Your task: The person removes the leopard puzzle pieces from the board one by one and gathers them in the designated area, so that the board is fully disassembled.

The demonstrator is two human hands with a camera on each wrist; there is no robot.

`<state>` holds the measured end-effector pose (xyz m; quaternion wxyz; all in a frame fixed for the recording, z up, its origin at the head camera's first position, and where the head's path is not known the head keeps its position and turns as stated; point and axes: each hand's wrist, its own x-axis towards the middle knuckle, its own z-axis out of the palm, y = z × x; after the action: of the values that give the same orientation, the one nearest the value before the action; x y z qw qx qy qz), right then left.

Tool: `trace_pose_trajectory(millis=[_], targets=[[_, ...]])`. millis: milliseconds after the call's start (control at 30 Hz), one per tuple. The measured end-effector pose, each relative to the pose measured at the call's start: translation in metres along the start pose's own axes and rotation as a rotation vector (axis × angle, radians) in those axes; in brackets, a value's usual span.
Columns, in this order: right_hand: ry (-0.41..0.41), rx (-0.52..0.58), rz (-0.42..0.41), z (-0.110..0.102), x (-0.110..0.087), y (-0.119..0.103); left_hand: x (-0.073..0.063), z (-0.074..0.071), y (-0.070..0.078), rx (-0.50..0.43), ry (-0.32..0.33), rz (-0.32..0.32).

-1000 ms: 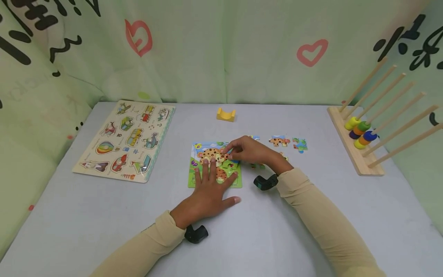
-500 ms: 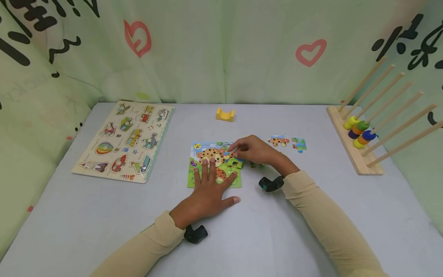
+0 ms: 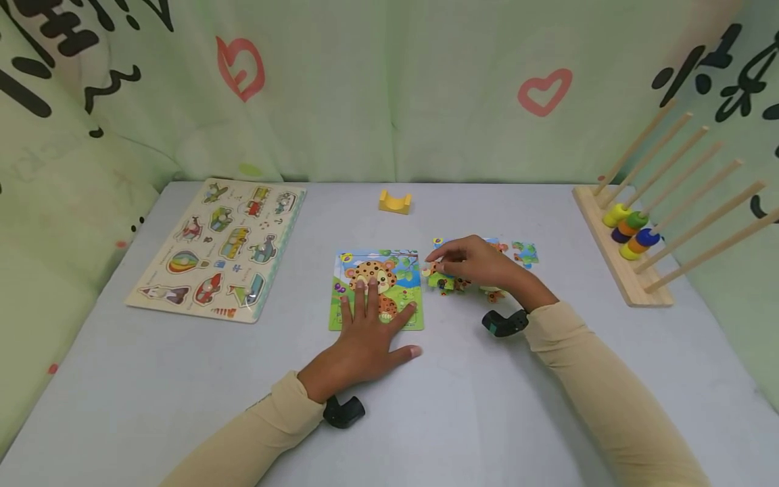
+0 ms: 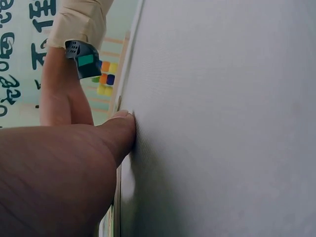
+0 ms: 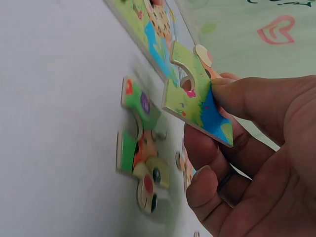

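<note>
My left hand rests on the leopard picture puzzle board, fingers spread over its lower part. To the right of the board, my right hand pinches a green and blue puzzle piece between thumb and fingers, held up off the table. The right wrist view shows a round notch in the piece. Loose puzzle pieces lie below and beside that hand; some are hidden by it in the head view. The left wrist view shows mostly the left thumb and the tabletop.
A vehicle picture board lies at the left. A yellow curved block sits behind the puzzle board. At the right stands a wooden peg rack with coloured beads. Another loose puzzle piece lies farther right.
My right hand has moved right, from over the puzzle board's right side to above the loose pieces, carrying the puzzle piece. The board's right side is now uncovered. My left hand stays put.
</note>
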<state>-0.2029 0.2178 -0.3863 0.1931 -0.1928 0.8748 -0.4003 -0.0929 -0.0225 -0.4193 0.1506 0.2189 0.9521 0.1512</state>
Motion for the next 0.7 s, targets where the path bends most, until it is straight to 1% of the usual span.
trace_pose_trajectory(millis=[133,233,333,533,700], targets=[[0.019,-0.011,0.023,-0.007,-0.006,0.006,0.000,0.000,0.000,-0.004,-0.006,-0.003],[0.023,-0.010,0.018,-0.013,-0.011,0.009,0.000,0.000,0.000,-0.007,-0.011,-0.007],[0.014,-0.001,0.022,-0.020,-0.016,0.012,0.000,0.000,0.000,-0.011,-0.006,-0.005],[-0.005,0.013,0.067,-0.032,-0.028,0.018,-0.001,0.000,0.000,-0.020,0.005,-0.001],[-0.001,-0.017,0.080,-0.039,-0.037,0.024,0.000,0.000,0.000,-0.018,0.006,0.002]])
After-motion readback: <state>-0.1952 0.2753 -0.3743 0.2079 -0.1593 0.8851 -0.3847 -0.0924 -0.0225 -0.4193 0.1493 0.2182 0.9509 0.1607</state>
